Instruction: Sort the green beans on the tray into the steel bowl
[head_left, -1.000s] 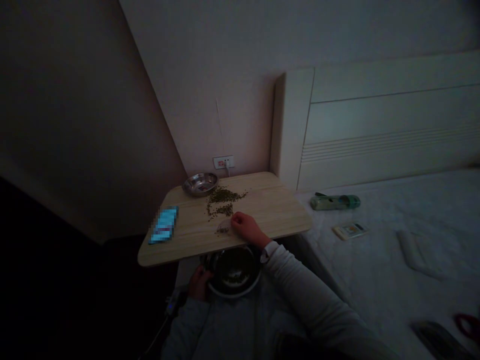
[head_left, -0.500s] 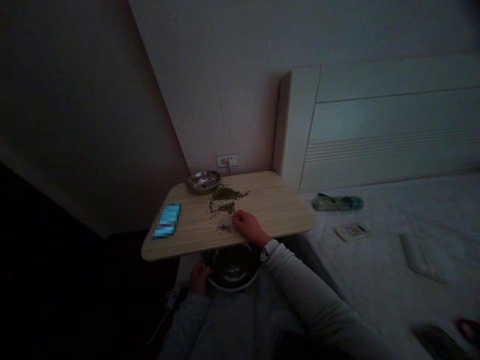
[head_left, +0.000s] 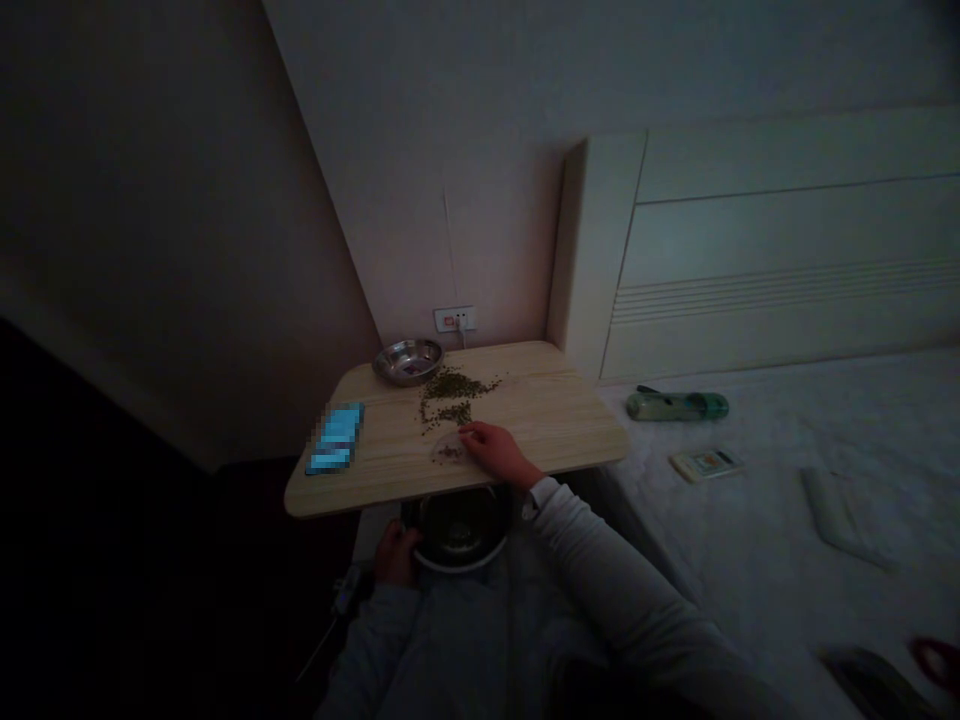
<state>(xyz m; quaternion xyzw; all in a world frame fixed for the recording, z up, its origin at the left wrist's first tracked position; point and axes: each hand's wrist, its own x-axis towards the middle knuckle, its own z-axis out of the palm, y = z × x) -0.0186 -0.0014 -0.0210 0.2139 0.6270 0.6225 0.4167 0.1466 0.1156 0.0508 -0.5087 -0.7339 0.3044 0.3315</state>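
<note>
Small green beans or seeds (head_left: 454,388) lie in a loose heap and scatter on the wooden tabletop (head_left: 540,410). Close to the near edge, my right hand (head_left: 491,450) has its fingers closed at the edge of a clear, shallow, roundish piece (head_left: 444,452), possibly a lid; a few dark bits lie on or under it. My left hand (head_left: 396,555) grips the left rim of a dark round bowl (head_left: 461,530), held below the table's front edge. A few specks show dimly in that bowl, and its far side is hidden under the tabletop.
A shallow metal bowl (head_left: 409,362) stands at the back left and a lit phone (head_left: 335,438) lies at the left. Behind is a wall socket (head_left: 455,319) with a plug. A green bottle (head_left: 677,405) and a pale packet (head_left: 705,463) lie on the bed.
My right hand's fingers have shifted slightly left, extending over the clear piece. The dark bowl has moved slightly up and left and its tilt has changed a little, with my left hand still on it.
</note>
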